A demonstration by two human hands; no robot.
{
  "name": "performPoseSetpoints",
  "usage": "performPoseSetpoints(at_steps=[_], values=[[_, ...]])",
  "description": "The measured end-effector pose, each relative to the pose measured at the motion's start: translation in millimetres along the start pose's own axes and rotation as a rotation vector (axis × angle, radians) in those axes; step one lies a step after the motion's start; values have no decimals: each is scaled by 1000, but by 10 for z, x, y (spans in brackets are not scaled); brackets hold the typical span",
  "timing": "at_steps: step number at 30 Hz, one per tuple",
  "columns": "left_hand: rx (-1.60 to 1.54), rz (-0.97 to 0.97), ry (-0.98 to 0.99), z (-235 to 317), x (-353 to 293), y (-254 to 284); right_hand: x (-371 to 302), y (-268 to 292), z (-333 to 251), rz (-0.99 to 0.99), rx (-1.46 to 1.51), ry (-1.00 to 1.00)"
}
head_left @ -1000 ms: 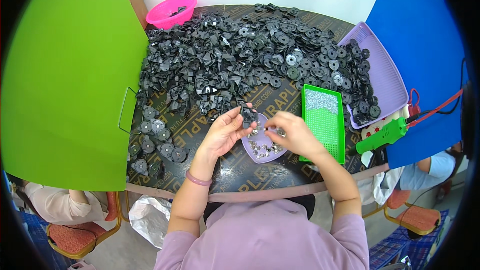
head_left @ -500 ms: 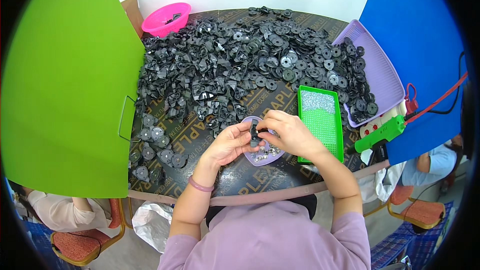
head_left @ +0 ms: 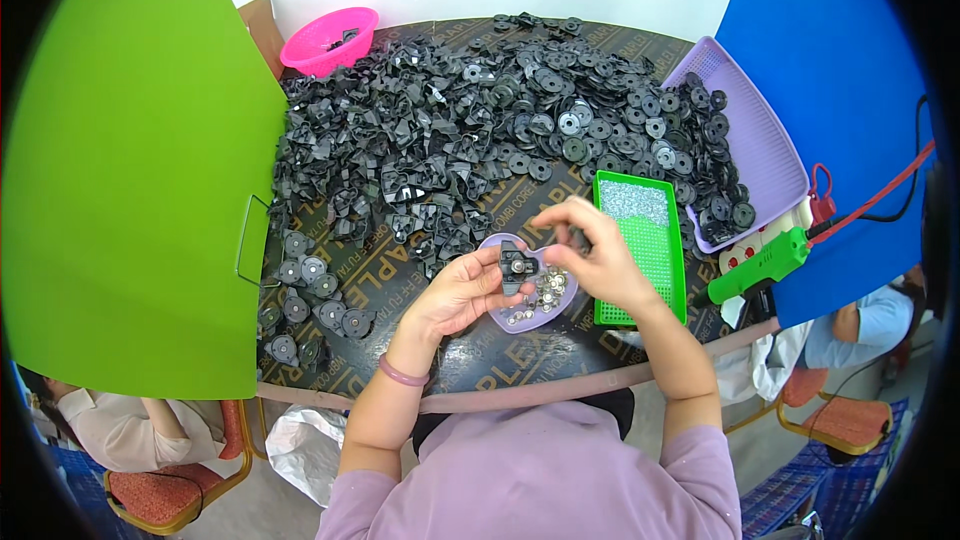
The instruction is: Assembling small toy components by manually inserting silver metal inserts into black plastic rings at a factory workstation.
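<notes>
My left hand grips a black plastic housing between thumb and fingers, with a round metal piece seated in its middle. Just right of it hovers my right hand, thumb and forefinger apart; its other fingers are curled and partly blurred, and no object shows in them. Beneath both hands is a small lilac dish with several small round metal parts. A green tray of tiny silvery pieces stands right of the dish, close to my right hand.
Black housings and black discs heap across the table's far side. Assembled-looking round parts lie at left. A pink basket, a lilac basket and a green electric screwdriver surround them. Green and blue panels flank the table.
My right hand has drawn back to the right, off the housing, and its fingers have parted. The housing in my left hand has turned so its metal centre shows.
</notes>
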State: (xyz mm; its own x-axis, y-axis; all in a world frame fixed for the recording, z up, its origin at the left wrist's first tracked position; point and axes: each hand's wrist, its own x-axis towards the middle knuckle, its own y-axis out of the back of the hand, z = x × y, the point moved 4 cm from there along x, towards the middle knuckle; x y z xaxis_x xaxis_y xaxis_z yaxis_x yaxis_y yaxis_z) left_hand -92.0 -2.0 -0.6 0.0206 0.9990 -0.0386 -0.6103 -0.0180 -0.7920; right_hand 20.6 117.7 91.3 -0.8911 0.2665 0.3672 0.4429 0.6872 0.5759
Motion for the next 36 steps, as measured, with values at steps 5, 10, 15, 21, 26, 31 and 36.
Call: performPoseSetpoints(at_steps=[5,10,15,21,26,31,36], values=[[-34,-7,-3,-6,13,13,-100,-53,276,4,1086,-299],[-69,-10,0,-18,26,-12,-167,-99,469,95,1009,-295],[-77,-10,-30,-1,5,-2,-137,-99,282,91,1377,-331],[-157,-51,-19,-39,6,34,-136,-77,284,95,1313,-146],[-122,-39,-8,-49,-2,24,-137,-107,25,229,394,4],[-114,-28,-28,-53,3,-28,-61,-256,-303,63,-236,307],[-86,-19,-40,-74,-19,12,-65,-301,-286,52,-209,294]])
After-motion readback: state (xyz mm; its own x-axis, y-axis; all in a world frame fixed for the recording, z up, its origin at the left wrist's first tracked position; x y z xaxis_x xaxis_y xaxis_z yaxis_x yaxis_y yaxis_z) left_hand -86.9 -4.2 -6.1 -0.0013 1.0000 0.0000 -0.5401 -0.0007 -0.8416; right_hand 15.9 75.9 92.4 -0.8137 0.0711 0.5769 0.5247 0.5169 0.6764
